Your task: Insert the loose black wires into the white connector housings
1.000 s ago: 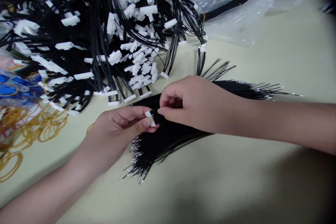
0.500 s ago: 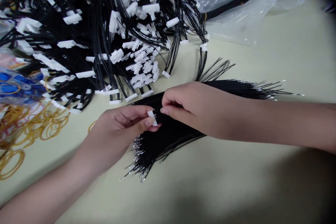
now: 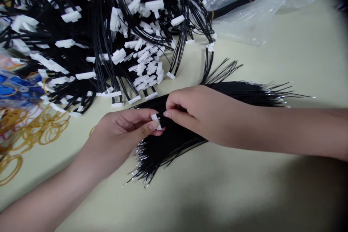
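Note:
My left hand (image 3: 123, 132) pinches a small white plastic connector (image 3: 156, 120) between thumb and fingers. My right hand (image 3: 198, 112) is closed in a pinch right beside it, fingertips on a thin black wire at the connector's mouth. Under both hands lies a loose bundle of black wires (image 3: 174, 141) with bare metal tips, stretching from the lower middle to the right.
A big heap of black wire harnesses with white connectors (image 3: 108, 36) fills the upper left. Yellow rubber bands (image 3: 32, 130) and a blue packet (image 3: 13, 90) lie at the left edge. Clear plastic bags (image 3: 258, 11) sit at the upper right on the pale table (image 3: 244, 188).
Both hands stay together at the connector; my right fingertips have shifted slightly against it. The view drifted a little.

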Tool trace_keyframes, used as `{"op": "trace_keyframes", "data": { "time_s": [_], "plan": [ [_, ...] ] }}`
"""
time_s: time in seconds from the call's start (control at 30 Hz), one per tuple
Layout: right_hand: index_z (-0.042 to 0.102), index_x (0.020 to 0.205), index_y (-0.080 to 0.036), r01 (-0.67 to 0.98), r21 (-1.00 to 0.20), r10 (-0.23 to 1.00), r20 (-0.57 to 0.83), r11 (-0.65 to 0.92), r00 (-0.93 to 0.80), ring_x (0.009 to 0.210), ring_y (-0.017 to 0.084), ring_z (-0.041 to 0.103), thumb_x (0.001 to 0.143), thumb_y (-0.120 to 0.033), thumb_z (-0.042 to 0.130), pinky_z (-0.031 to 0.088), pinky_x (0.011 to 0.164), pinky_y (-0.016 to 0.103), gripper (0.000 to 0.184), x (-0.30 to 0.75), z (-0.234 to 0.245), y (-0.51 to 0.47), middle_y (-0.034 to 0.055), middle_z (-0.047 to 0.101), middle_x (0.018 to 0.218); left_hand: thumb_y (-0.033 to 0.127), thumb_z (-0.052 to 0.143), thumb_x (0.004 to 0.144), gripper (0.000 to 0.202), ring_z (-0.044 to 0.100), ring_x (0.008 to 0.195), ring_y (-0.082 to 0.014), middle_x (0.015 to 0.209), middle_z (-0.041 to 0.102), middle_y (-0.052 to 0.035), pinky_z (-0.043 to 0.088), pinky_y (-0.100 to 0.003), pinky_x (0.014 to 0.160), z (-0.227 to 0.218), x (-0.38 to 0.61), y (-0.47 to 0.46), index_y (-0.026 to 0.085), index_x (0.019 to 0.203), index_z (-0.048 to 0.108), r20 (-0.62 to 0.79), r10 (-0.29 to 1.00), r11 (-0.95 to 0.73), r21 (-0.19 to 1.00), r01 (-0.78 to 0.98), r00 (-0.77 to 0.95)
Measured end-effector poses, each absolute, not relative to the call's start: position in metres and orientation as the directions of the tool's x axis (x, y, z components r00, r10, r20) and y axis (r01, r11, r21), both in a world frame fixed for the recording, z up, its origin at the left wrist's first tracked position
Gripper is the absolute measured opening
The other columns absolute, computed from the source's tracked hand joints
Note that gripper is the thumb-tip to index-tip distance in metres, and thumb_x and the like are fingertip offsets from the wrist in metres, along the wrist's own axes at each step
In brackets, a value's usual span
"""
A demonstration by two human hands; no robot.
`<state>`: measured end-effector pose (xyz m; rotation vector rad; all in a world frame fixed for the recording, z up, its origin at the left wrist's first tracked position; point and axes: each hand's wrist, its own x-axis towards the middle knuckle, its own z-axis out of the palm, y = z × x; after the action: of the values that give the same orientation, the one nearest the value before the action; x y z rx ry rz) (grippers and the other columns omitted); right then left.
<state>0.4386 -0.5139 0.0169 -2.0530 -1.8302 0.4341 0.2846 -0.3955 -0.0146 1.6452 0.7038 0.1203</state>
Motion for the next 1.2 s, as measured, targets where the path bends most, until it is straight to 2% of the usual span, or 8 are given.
{"op": "trace_keyframes", "data": {
  "time_s": [0.27, 0.37, 0.43, 0.57, 0.67, 0.8, 1.03, 1.2],
  "plan": [
    [0.058, 0.073, -0.012, 0.891, -0.419, 0.984, -0.047, -0.174, 0.170, 0.057, 0.007, 0.042, 0.082, -0.009, 0.052, 0.024, 0.055, 0.023, 0.012, 0.427, 0.016, -0.511, -0.0004, 0.054, 0.067, 0.032, 0.070, 0.072, 0.017, 0.063, 0.071, -0.0052, 0.078, 0.067, 0.0026, 0.051, -0.008, 0.069, -0.016, 0.284, -0.396, 0.022, 0.086, 0.068, -0.298, 0.496, -0.063, 0.925, 0.375, 0.816],
    [0.058, 0.076, -0.011, 0.878, -0.459, 0.985, 0.025, -0.138, 0.169, 0.061, 0.007, 0.044, 0.082, -0.009, 0.051, 0.027, 0.057, 0.021, 0.010, 0.426, 0.011, -0.511, 0.0005, 0.056, 0.071, 0.033, 0.069, 0.072, 0.018, 0.063, 0.071, -0.0050, 0.078, 0.067, 0.0027, 0.051, -0.007, 0.068, -0.016, 0.284, -0.395, 0.022, 0.086, 0.068, -0.295, 0.497, -0.078, 0.921, 0.381, 0.816],
    [0.059, 0.076, -0.011, 0.869, -0.483, 0.984, 0.070, -0.108, 0.162, 0.060, 0.007, 0.044, 0.082, -0.009, 0.051, 0.027, 0.056, 0.021, 0.011, 0.427, 0.011, -0.511, 0.0003, 0.056, 0.071, 0.033, 0.069, 0.073, 0.017, 0.063, 0.071, -0.0045, 0.078, 0.067, 0.0030, 0.050, -0.007, 0.068, -0.017, 0.284, -0.394, 0.022, 0.086, 0.068, -0.288, 0.486, -0.084, 0.925, 0.372, 0.825],
    [0.061, 0.074, -0.012, 0.857, -0.503, 0.992, 0.001, -0.111, 0.129, 0.049, 0.004, 0.037, 0.084, -0.015, 0.050, 0.026, 0.051, 0.021, 0.015, 0.435, 0.016, -0.512, -0.0018, 0.055, 0.061, 0.033, 0.069, 0.073, 0.016, 0.063, 0.071, -0.0044, 0.078, 0.067, 0.0033, 0.050, -0.007, 0.069, -0.016, 0.285, -0.394, 0.023, 0.085, 0.068, -0.309, 0.480, -0.052, 0.924, 0.379, 0.821],
    [0.063, 0.072, -0.013, 0.834, -0.549, 0.996, 0.029, -0.057, 0.088, 0.044, 0.004, 0.036, 0.082, -0.022, 0.050, 0.025, 0.047, 0.021, 0.019, 0.444, 0.018, -0.514, -0.0023, 0.054, 0.055, 0.034, 0.070, 0.071, 0.021, 0.063, 0.072, -0.0054, 0.079, 0.067, 0.0017, 0.050, -0.008, 0.069, -0.014, 0.285, -0.395, 0.021, 0.087, 0.067, -0.346, 0.498, -0.007, 0.915, 0.402, 0.795],
    [0.064, 0.071, -0.014, 0.793, -0.608, 0.996, 0.053, -0.022, 0.068, 0.041, 0.004, 0.036, 0.080, -0.021, 0.050, 0.026, 0.044, 0.021, 0.018, 0.449, 0.015, -0.515, -0.0033, 0.054, 0.052, 0.034, 0.070, 0.071, 0.024, 0.062, 0.074, -0.0052, 0.081, 0.067, 0.0005, 0.050, -0.007, 0.070, -0.014, 0.284, -0.395, 0.020, 0.090, 0.067, -0.362, 0.500, 0.007, 0.910, 0.415, 0.787],
    [0.059, 0.073, -0.011, 0.911, -0.404, 0.997, -0.042, -0.080, 0.069, 0.042, 0.003, 0.030, 0.080, -0.012, 0.054, 0.023, 0.049, 0.022, 0.009, 0.440, 0.019, -0.513, -0.0033, 0.052, 0.055, 0.037, 0.071, 0.070, 0.026, 0.063, 0.071, -0.0044, 0.080, 0.067, 0.0010, 0.050, -0.005, 0.067, -0.015, 0.285, -0.394, 0.021, 0.090, 0.067, -0.332, 0.510, -0.035, 0.914, 0.404, 0.794],
    [0.058, 0.073, -0.012, 0.914, -0.385, 0.991, -0.073, -0.129, 0.109, 0.042, 0.003, 0.028, 0.079, -0.009, 0.055, 0.022, 0.049, 0.023, 0.007, 0.434, 0.021, -0.514, -0.0041, 0.049, 0.056, 0.036, 0.070, 0.071, 0.023, 0.063, 0.069, -0.0044, 0.077, 0.067, 0.0013, 0.050, -0.004, 0.066, -0.016, 0.285, -0.394, 0.021, 0.087, 0.068, -0.289, 0.506, -0.068, 0.926, 0.371, 0.812]
  ]
}}
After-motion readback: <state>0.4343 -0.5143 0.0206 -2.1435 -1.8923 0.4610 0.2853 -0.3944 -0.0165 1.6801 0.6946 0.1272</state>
